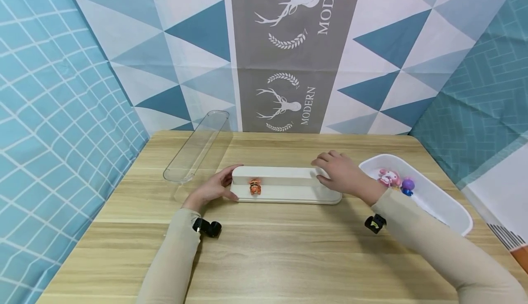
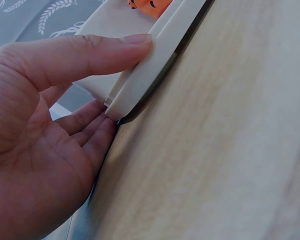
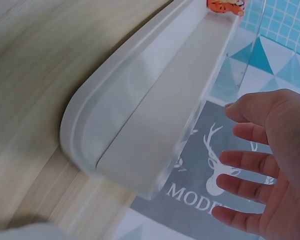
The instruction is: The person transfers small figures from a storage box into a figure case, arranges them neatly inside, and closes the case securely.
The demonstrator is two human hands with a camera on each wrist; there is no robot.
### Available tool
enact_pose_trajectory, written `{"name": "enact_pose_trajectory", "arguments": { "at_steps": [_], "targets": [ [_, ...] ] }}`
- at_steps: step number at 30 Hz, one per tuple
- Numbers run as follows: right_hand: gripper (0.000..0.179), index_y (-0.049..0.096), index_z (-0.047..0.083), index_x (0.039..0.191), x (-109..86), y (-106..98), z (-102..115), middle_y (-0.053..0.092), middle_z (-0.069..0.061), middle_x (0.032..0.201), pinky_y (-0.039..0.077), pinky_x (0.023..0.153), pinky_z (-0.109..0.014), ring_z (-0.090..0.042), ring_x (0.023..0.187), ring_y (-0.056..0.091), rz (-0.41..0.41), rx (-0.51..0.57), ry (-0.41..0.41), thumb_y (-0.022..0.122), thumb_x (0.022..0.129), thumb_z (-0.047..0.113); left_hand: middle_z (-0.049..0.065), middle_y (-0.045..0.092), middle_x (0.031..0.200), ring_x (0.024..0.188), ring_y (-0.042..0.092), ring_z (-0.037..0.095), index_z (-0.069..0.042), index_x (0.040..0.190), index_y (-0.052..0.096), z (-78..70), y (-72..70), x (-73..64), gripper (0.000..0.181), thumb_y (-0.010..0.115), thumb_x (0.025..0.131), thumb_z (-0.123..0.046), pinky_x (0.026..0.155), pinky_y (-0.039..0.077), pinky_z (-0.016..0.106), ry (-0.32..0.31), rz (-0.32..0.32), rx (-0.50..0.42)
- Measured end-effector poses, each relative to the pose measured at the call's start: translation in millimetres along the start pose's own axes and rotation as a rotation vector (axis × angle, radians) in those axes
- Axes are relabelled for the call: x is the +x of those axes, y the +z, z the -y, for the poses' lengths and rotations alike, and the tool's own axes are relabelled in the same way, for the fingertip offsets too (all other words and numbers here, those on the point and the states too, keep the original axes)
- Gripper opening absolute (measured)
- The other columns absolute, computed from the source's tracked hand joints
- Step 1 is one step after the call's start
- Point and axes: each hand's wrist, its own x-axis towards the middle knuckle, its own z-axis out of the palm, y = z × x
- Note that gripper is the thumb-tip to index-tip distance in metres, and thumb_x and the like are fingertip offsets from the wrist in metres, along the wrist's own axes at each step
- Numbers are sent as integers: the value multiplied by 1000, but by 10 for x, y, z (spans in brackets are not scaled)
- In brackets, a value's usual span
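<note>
A long white stepped display base (image 1: 294, 194) with rounded ends lies across the table. On its lower step, near the left end, is a small orange tiger figurine (image 1: 255, 187). My left hand (image 1: 212, 187) grips the base's left end; in the left wrist view the thumb (image 2: 132, 47) lies on the rim and the other fingers are against the end. Above the base's right end hovers my right hand (image 1: 340, 173). The right wrist view has its fingers (image 3: 245, 187) apart, loosely bent and holding nothing, away from the base.
A clear plastic cover (image 1: 194, 152) stands at the back left. On the right, a white tray (image 1: 453, 203) holds a pink-and-white figurine (image 1: 388, 177) and a purple-and-blue figurine (image 1: 407, 185). Patterned cloth (image 1: 198, 56) hangs behind the wooden table (image 1: 280, 258).
</note>
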Motion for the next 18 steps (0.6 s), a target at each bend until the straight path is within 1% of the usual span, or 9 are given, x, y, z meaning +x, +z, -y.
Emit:
{"name": "enact_pose_trajectory", "arguments": {
  "at_steps": [3,6,10,18],
  "targets": [
    [32,67,3,118,-42,-20,-51,65,-16,115,52,84,-56,-38,106,59,13,-11,9,72,89,16,25,38,150,140,32,38,0,155,26,-3,6,-2,102,75,68,21,116,28,45,5,0,-7],
    [33,67,3,118,-81,-48,-98,65,-16,115,52,86,-56,-38,107,59,25,-24,28,72,89,17,25,38,149,140,32,38,1,155,26,-3,11,-3,102,75,68,21,117,25,48,8,-3,-6],
    [33,67,3,118,-127,-93,-149,65,-17,115,51,87,-56,-38,108,59,31,-30,56,73,88,18,25,39,149,139,33,38,1,155,26,-1,10,-6,102,75,68,20,117,26,48,11,-4,-4],
    [35,66,-1,117,-252,-223,-271,65,-20,115,50,89,-58,-42,107,60,14,-46,69,74,87,14,25,40,148,139,34,37,1,155,26,5,0,2,102,75,68,20,116,27,47,15,-2,5]
  ]
}}
